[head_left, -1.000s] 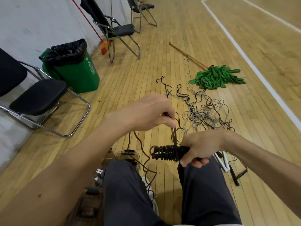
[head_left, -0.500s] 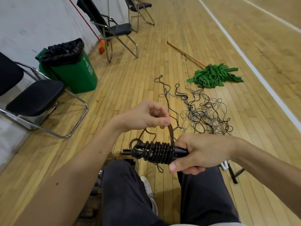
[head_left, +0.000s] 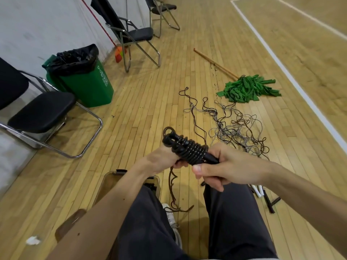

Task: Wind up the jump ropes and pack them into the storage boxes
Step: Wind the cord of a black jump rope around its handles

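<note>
Left hand [head_left: 159, 158] dropped below jump rope coil [head_left: 185, 148], pinching loose tail [head_left: 171, 186], right hand [head_left: 231, 169] gripping the handles [head_left: 211, 158]

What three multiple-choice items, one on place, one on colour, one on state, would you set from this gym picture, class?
1. Where does the green cloth-strip mop head lie?
A. On the wooden floor beyond the tangled dark and grey ropes
B. On a chair seat
C. On the person's lap
2. What colour is the plastic liner in the green plastic bin?
A. White
B. Black
C. Blue
3. How is the black jump rope in the right grip?
A. Stretched straight
B. Coiled round its handles, tail hanging
C. Boxed
Answers: 1 A, boards under it, tangle nearer; 2 B, black plastic over the rim; 3 B, tight coils, loose end dangling.
</note>
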The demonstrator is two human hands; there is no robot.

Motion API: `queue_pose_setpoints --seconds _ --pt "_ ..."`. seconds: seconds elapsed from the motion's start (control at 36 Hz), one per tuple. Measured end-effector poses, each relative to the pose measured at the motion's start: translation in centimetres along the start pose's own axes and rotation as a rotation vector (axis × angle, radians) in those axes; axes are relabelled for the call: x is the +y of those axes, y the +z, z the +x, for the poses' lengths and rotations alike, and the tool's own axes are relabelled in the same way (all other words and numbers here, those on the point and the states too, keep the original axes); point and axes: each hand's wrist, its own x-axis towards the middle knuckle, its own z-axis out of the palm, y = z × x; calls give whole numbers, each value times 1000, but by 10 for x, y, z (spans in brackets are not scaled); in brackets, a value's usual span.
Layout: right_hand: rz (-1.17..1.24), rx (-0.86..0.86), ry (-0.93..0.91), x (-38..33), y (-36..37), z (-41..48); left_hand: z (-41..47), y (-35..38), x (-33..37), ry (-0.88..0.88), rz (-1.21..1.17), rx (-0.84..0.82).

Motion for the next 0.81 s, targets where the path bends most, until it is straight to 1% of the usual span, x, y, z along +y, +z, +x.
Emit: queue_pose_setpoints --seconds 0.06,0.14,0.22,0.39,0.5,0.56,0.67,0.75,0.81 --pt "9 39 23 -1 -1 0 0 5 6 -26 17 21" --pt "25 111 93 2 -4 0 -3 4 6 12 -63 79" --pt "48 157 132 6 -6 0 -7 2 5 39 -74 114" --pt "137 280 143 14 -8 4 -7 17 5 135 44 196" --pt "309 283 166 16 -14 5 -10 26 3 186 52 199" --pt "339 277 177 20 -18 6 -12 26 1 200 78 190" --pt "219 334 231 33 -22 8 -14 23 -1 161 143 194" --pt "123 405 263 43 -20 12 -15 24 1 90 174 178" --pt "-24 461 269 47 -20 14 -14 26 2 44 196 187"
